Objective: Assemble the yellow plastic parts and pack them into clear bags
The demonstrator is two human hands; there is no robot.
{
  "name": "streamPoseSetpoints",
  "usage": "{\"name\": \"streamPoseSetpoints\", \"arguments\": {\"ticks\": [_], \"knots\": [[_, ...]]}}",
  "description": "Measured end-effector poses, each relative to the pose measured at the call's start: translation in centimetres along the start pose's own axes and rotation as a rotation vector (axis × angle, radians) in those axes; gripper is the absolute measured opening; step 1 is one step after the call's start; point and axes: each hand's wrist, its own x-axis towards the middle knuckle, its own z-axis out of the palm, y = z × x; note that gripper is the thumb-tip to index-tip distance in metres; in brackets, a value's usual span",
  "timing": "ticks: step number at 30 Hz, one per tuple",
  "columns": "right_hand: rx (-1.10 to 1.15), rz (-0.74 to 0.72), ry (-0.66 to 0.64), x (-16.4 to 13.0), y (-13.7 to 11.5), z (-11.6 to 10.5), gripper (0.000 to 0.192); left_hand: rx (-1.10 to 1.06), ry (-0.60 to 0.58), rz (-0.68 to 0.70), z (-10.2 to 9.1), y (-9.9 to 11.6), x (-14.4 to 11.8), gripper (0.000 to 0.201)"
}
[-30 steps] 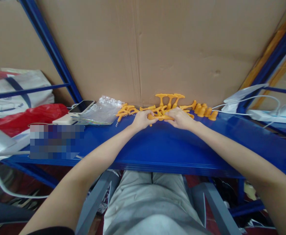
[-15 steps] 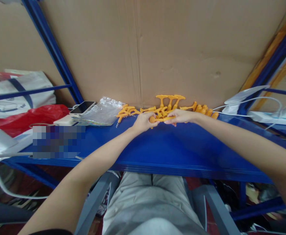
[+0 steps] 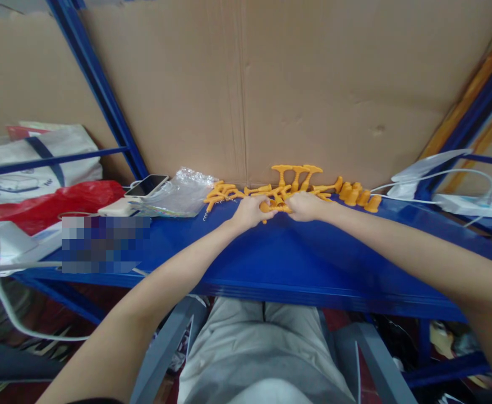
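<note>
My left hand (image 3: 251, 212) is closed around the left end of an orange corkscrew (image 3: 265, 207), whose rounded tip shows between thumb and fingers. The right hand (image 3: 305, 207) is curled round the other end of the same piece, and its fingers hide most of that end. Behind both hands lies a pile of orange plastic corkscrew parts (image 3: 280, 192). To the left are T-handled corkscrews (image 3: 222, 191) with bare metal spirals. Several T-shaped pieces (image 3: 295, 171) lean on the cardboard, and short orange caps (image 3: 357, 194) stand in a group at the right.
A blue metal shelf (image 3: 279, 264) serves as the work surface, with a cardboard sheet (image 3: 313, 84) behind it. At the left are a clear plastic bag (image 3: 187, 193), a phone (image 3: 147, 186) and a red bag (image 3: 60, 205). White cables (image 3: 431, 174) run along the right.
My right hand has turned and curled more tightly over its end of the corkscrew. The left hand keeps its hold. The whole view has shifted slightly.
</note>
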Motion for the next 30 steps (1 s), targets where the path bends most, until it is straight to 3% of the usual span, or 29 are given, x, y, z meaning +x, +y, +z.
{"name": "streamPoseSetpoints", "arguments": {"ticks": [6, 11, 16, 30], "knots": [[0.370, -0.028, -0.247, 0.6, 0.9, -0.7, 0.020, 0.081, 0.057, 0.173, 0.6, -0.6, 0.2, 0.021], [0.610, 0.035, -0.443, 0.4, 1.2, -1.7, 0.023, 0.124, 0.061, 0.232, 1.0, -1.2, 0.1, 0.022], [0.722, 0.093, -0.522, 0.4, 1.2, -2.0, 0.023, 0.148, 0.057, 0.237, 1.4, -1.3, 0.2, 0.025], [1.013, 0.028, -0.655, 0.9, 2.4, 0.2, 0.025, 0.207, 0.096, 0.327, 1.9, -2.0, 0.2, 0.025]]}}
